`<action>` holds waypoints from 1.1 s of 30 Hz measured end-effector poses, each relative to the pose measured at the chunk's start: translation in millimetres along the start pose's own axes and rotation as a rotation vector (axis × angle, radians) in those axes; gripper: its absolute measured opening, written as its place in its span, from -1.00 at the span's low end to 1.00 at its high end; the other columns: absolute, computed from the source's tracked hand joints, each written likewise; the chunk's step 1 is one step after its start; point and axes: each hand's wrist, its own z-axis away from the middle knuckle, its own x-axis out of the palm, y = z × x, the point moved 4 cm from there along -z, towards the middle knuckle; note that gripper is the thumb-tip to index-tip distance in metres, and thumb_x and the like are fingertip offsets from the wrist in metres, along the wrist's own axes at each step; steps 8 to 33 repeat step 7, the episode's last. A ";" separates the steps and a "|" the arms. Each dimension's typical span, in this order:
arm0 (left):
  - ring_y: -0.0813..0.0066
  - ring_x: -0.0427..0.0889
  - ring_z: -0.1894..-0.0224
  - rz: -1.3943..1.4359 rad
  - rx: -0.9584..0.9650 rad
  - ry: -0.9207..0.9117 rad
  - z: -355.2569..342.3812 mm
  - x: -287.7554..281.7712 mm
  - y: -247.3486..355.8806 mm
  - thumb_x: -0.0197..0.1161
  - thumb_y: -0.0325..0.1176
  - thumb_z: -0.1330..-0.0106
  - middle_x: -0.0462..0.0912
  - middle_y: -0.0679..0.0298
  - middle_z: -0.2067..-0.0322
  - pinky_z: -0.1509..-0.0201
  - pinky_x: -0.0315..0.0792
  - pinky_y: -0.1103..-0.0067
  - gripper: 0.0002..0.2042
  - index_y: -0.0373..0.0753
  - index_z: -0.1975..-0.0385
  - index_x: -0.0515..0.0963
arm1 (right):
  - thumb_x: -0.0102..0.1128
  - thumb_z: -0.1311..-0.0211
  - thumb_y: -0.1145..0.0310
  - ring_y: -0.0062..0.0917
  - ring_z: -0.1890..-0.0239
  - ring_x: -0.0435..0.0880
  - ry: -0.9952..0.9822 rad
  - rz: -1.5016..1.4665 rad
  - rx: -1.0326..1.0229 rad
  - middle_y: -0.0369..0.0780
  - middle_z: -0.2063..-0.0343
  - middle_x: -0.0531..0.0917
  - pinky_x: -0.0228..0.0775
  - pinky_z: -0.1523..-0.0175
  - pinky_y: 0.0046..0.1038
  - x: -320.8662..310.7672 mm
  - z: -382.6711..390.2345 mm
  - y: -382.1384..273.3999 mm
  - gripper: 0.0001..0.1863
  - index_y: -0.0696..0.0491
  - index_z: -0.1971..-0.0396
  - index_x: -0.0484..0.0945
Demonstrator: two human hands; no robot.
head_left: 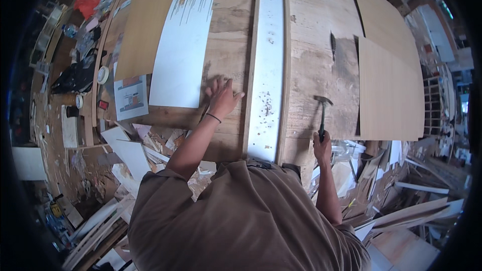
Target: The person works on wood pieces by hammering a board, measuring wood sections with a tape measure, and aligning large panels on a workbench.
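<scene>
In front of me a long white board [267, 70] with raised wooden strips along both sides runs away over the workbench [321, 25]. Small dark bits, too small to name, lie scattered along its white face. My left hand [224, 99] is open, fingers spread, just left of the board's left strip [250, 85]; whether the thumb side touches the strip I cannot tell. To the right of the board, my right hand [322, 146] is closed round the handle of a hammer [322, 115]. The hammer's head points away from me, over the bench top.
A white panel [183, 55], a tan panel [144, 30] and a printed sheet [131, 98] lie at left, near a tape roll [103, 75]. Tan sheets [391, 85] cover the right side, beside a dark brush-like thing [333, 45]. Wood offcuts [131, 155] litter the floor.
</scene>
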 end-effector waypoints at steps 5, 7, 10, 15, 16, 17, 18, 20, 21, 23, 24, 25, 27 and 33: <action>-0.13 0.08 -0.36 0.393 0.128 0.171 -59.9 64.7 33.3 0.05 0.00 -0.35 0.13 -0.11 -0.32 -0.42 -0.10 0.12 -0.25 -0.41 -0.35 -0.02 | 0.06 -0.37 0.31 -0.59 0.63 0.45 -0.246 -0.141 -0.175 -0.30 0.64 0.45 0.28 0.53 -0.47 18.8 59.2 -41.9 -0.75 0.08 0.08 0.30; -0.13 0.02 -0.38 0.480 0.089 0.166 -71.5 77.5 43.2 -0.02 0.03 -0.40 0.07 -0.07 -0.36 -0.46 -0.15 0.13 -0.23 -0.40 -0.38 -0.14 | 0.04 -0.39 0.22 -0.60 0.62 0.44 -0.358 -0.162 -0.056 -0.28 0.65 0.49 0.29 0.49 -0.49 27.6 69.6 -41.0 -0.72 0.05 0.05 0.30; -0.13 0.02 -0.38 0.480 0.089 0.166 -71.5 77.5 43.2 -0.02 0.03 -0.40 0.07 -0.07 -0.36 -0.46 -0.15 0.13 -0.23 -0.40 -0.38 -0.14 | 0.04 -0.39 0.22 -0.60 0.62 0.44 -0.358 -0.162 -0.056 -0.28 0.65 0.49 0.29 0.49 -0.49 27.6 69.6 -41.0 -0.72 0.05 0.05 0.30; -0.13 0.02 -0.38 0.480 0.089 0.166 -71.5 77.5 43.2 -0.02 0.03 -0.40 0.07 -0.07 -0.36 -0.46 -0.15 0.13 -0.23 -0.40 -0.38 -0.14 | 0.04 -0.39 0.22 -0.60 0.62 0.44 -0.358 -0.162 -0.056 -0.28 0.65 0.49 0.29 0.49 -0.49 27.6 69.6 -41.0 -0.72 0.05 0.05 0.30; -0.13 0.02 -0.38 0.480 0.089 0.166 -71.5 77.5 43.2 -0.02 0.03 -0.40 0.07 -0.07 -0.36 -0.46 -0.15 0.13 -0.23 -0.40 -0.38 -0.14 | 0.04 -0.39 0.22 -0.60 0.62 0.44 -0.358 -0.162 -0.056 -0.28 0.65 0.49 0.29 0.49 -0.49 27.6 69.6 -41.0 -0.72 0.05 0.05 0.30; -0.13 0.02 -0.38 0.480 0.089 0.166 -71.5 77.5 43.2 -0.02 0.03 -0.40 0.07 -0.07 -0.36 -0.46 -0.15 0.13 -0.23 -0.40 -0.38 -0.14 | 0.04 -0.39 0.22 -0.60 0.62 0.44 -0.358 -0.162 -0.056 -0.28 0.65 0.49 0.29 0.49 -0.49 27.6 69.6 -41.0 -0.72 0.05 0.05 0.30; -0.13 0.02 -0.38 0.480 0.089 0.166 -71.5 77.5 43.2 -0.02 0.03 -0.40 0.07 -0.07 -0.36 -0.46 -0.15 0.13 -0.23 -0.40 -0.38 -0.14 | 0.04 -0.39 0.22 -0.60 0.62 0.44 -0.358 -0.162 -0.056 -0.28 0.65 0.49 0.29 0.49 -0.49 27.6 69.6 -41.0 -0.72 0.05 0.05 0.30; -0.13 0.02 -0.38 0.480 0.089 0.166 -71.5 77.5 43.2 -0.02 0.03 -0.40 0.07 -0.07 -0.36 -0.46 -0.15 0.13 -0.23 -0.40 -0.38 -0.14 | 0.04 -0.39 0.22 -0.60 0.62 0.44 -0.358 -0.162 -0.056 -0.28 0.65 0.49 0.29 0.49 -0.49 27.6 69.6 -41.0 -0.72 0.05 0.05 0.30; -0.13 0.02 -0.38 0.480 0.089 0.166 -71.5 77.5 43.2 -0.02 0.03 -0.40 0.07 -0.07 -0.36 -0.46 -0.15 0.13 -0.23 -0.40 -0.38 -0.14 | 0.04 -0.39 0.22 -0.60 0.62 0.44 -0.358 -0.162 -0.056 -0.28 0.65 0.49 0.29 0.49 -0.49 27.6 69.6 -41.0 -0.72 0.05 0.05 0.30; -0.13 0.02 -0.38 0.480 0.089 0.166 -71.5 77.5 43.2 -0.02 0.03 -0.40 0.07 -0.07 -0.36 -0.46 -0.15 0.13 -0.23 -0.40 -0.38 -0.14 | 0.04 -0.39 0.22 -0.60 0.62 0.44 -0.358 -0.162 -0.056 -0.28 0.65 0.49 0.29 0.49 -0.49 27.6 69.6 -41.0 -0.72 0.05 0.05 0.30; -0.13 0.02 -0.38 0.480 0.089 0.166 -71.5 77.5 43.2 -0.02 0.03 -0.40 0.07 -0.07 -0.36 -0.46 -0.15 0.13 -0.23 -0.40 -0.38 -0.14 | 0.04 -0.39 0.22 -0.60 0.62 0.44 -0.358 -0.162 -0.056 -0.28 0.65 0.49 0.29 0.49 -0.49 27.6 69.6 -41.0 -0.72 0.05 0.05 0.30; -0.13 0.02 -0.38 0.480 0.089 0.166 -71.5 77.5 43.2 -0.02 0.03 -0.40 0.07 -0.07 -0.36 -0.46 -0.15 0.13 -0.23 -0.40 -0.38 -0.14 | 0.04 -0.39 0.22 -0.60 0.62 0.44 -0.358 -0.162 -0.056 -0.28 0.65 0.49 0.29 0.49 -0.49 27.6 69.6 -41.0 -0.72 0.05 0.05 0.30; -0.13 0.02 -0.38 0.480 0.089 0.166 -71.5 77.5 43.2 -0.02 0.03 -0.40 0.07 -0.07 -0.36 -0.46 -0.15 0.13 -0.23 -0.40 -0.38 -0.14 | 0.04 -0.39 0.22 -0.60 0.62 0.44 -0.358 -0.162 -0.056 -0.28 0.65 0.49 0.29 0.49 -0.49 27.6 69.6 -41.0 -0.72 0.05 0.05 0.30; -0.13 0.02 -0.38 0.480 0.089 0.166 -71.5 77.5 43.2 -0.02 0.03 -0.40 0.07 -0.07 -0.36 -0.46 -0.15 0.13 -0.23 -0.40 -0.38 -0.14 | 0.04 -0.39 0.22 -0.60 0.62 0.44 -0.358 -0.162 -0.056 -0.28 0.65 0.49 0.29 0.49 -0.49 27.6 69.6 -41.0 -0.72 0.05 0.05 0.30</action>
